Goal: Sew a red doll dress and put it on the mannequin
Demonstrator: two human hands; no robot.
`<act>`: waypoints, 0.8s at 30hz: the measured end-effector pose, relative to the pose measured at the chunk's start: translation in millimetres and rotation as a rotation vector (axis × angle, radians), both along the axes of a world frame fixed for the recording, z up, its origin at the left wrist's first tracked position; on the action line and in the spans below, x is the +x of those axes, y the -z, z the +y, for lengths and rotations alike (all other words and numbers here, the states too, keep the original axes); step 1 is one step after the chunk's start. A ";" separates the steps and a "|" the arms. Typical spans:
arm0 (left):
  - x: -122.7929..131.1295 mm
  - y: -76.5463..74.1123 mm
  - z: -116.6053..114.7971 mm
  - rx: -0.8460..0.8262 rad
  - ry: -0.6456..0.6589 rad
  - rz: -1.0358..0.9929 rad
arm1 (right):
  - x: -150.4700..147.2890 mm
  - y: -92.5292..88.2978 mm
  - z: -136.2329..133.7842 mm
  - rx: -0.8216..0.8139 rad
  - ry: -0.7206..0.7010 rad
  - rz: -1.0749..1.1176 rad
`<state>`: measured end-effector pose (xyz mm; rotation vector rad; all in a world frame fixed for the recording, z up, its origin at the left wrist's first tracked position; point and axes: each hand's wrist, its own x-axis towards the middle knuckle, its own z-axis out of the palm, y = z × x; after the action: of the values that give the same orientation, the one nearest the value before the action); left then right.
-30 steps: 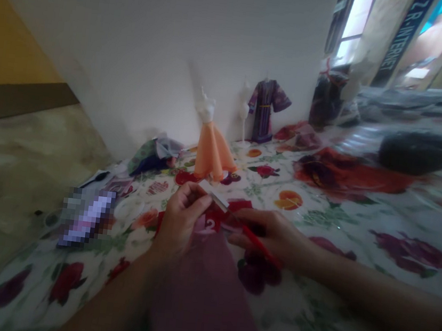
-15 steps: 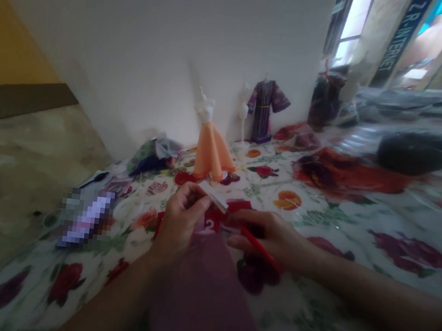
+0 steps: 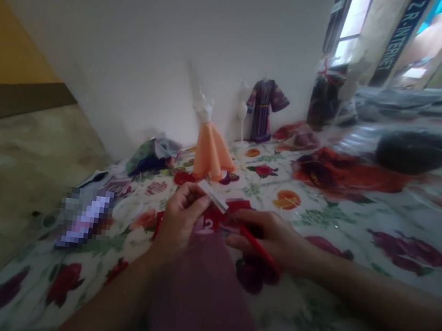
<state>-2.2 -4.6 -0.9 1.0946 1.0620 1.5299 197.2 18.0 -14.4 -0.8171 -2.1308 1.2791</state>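
My left hand is closed, pinching the end of a small pale ruler-like strip that sticks out to the right. My right hand is closed around a red pencil, its tip pointing toward the strip. Both hands rest on a mauve piece of fabric that runs toward me. Under the hands lies a red card with a white numeral.
A flowered cloth covers the surface. A small mannequin in an orange skirt and one in a purple robe stand by the white wall. Fabric scraps lie left, red cloth and a dark object right.
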 end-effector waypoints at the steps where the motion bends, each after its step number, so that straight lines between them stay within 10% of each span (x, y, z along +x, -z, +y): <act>1: 0.4 -0.7 -0.5 -0.017 0.006 -0.010 | 0.1 1.1 0.6 -0.005 -0.007 0.003; 24: -0.2 10.3 2.3 -0.103 0.089 0.034 | -0.2 6.6 3.2 0.000 0.021 -0.003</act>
<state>-2.4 -2.3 -11.2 1.0850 1.0890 1.3759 197.0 21.2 -21.0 -0.8403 -2.1188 1.2677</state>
